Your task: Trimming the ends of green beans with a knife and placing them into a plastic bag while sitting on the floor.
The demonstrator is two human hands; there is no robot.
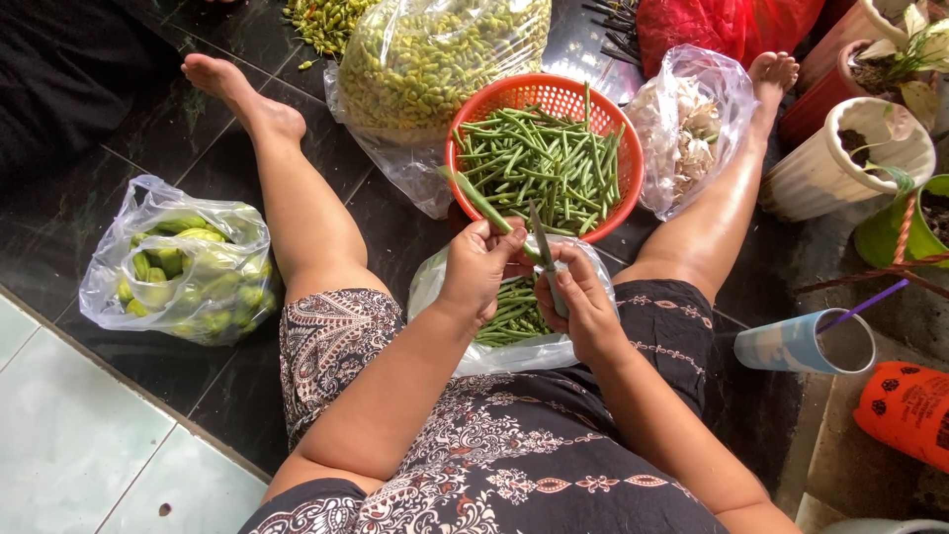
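My left hand [478,265] grips a long green bean [474,198] that sticks out up and to the left. My right hand [578,297] holds a small knife [541,237] with its blade against the bean. Beneath both hands lies a clear plastic bag of cut green beans [514,318] between my legs. Just beyond stands an orange basket [514,91] filled with long green beans.
A clear bag of green vegetables [178,265] lies at left. A large bag of yellow-green pods [435,54] and a bag of garlic [682,124] flank the basket. Flower pots [840,163], a cup with a purple straw [811,343] and an orange bag [905,410] stand at right.
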